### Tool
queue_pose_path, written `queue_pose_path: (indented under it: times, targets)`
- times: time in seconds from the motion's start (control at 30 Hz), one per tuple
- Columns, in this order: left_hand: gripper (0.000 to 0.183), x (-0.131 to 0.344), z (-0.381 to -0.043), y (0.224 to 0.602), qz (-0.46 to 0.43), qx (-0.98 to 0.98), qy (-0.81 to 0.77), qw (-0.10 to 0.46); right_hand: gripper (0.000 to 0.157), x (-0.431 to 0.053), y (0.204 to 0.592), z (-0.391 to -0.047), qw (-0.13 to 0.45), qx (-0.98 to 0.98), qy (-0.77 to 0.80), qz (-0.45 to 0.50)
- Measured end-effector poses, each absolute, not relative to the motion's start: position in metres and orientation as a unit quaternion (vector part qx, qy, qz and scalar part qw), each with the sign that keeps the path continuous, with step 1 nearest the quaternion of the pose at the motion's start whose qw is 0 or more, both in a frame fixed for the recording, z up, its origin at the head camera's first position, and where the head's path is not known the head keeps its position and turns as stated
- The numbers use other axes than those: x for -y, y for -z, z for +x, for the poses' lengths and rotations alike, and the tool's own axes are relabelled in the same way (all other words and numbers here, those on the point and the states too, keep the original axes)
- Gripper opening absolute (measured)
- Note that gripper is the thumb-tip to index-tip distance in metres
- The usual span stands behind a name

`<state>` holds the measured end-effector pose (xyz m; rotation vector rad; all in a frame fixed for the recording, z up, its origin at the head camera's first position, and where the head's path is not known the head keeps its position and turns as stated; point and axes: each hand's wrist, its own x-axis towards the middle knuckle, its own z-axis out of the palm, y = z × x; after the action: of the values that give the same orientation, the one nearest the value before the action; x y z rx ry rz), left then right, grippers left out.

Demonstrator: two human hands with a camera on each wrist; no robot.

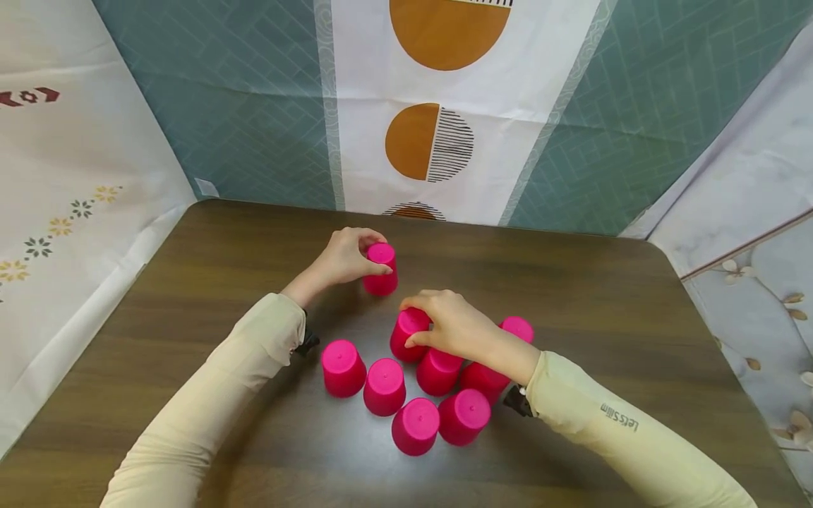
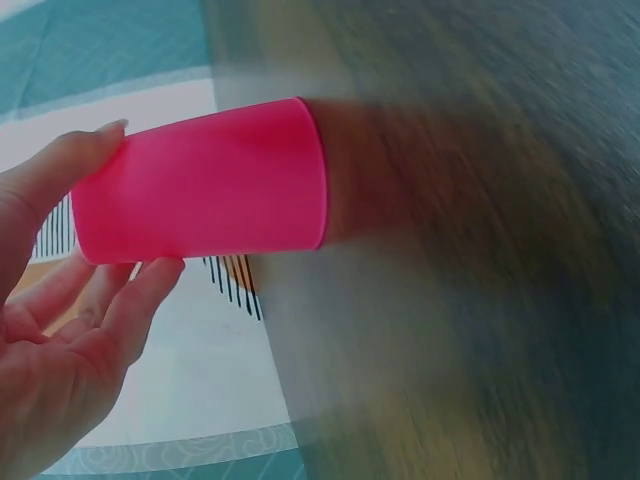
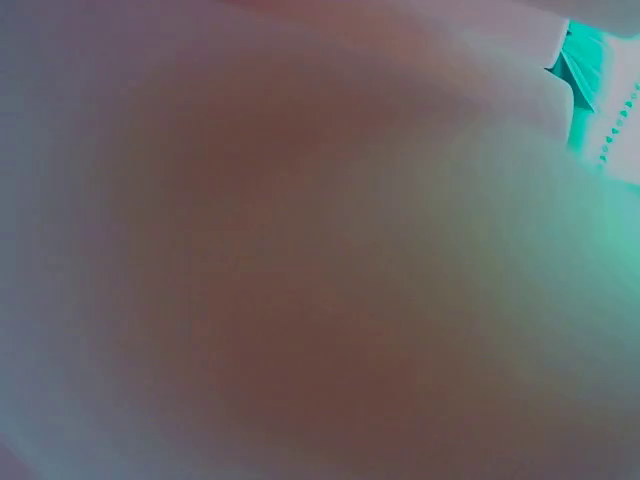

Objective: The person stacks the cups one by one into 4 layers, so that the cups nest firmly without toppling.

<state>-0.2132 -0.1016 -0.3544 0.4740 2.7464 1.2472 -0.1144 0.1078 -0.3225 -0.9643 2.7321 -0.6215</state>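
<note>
At the far side of the group, my left hand (image 1: 346,257) grips an upside-down pink cup (image 1: 382,280) near its base, thumb on one side and fingers on the other. The left wrist view shows this cup (image 2: 205,185) side-on; whether its rim touches the table I cannot tell. My right hand (image 1: 454,326) holds another upside-down pink cup (image 1: 406,339) from above, between thumb and fingers. Right beside that one stands a pink cup (image 1: 438,372), and more lie partly hidden under the right forearm. The right wrist view is mostly a blur.
Nearer the front, several more upside-down pink cups stand, among them one at the left (image 1: 343,370), one in the middle (image 1: 384,388) and one frontmost (image 1: 416,427). All are on a brown wooden table (image 1: 267,247). Patterned cloths (image 1: 254,106) hang behind it and at both sides.
</note>
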Motion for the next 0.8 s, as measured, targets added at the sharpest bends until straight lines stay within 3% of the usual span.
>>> queue_pose_path:
  times: [0.6,0.8]
  targets:
    - [0.046,0.0956,-0.2147,0.3483,0.103,-0.907,-0.403,0.062,0.057,-0.1032,0.3179,-0.1159,0.094,-0.919,0.136,-0.359]
    - [0.045,0.0959,-0.2098,0.3495,0.098,-0.907,-0.406,0.058,0.055,-0.1050,0.3147,-0.1219,0.069,-0.906,0.155,-0.388]
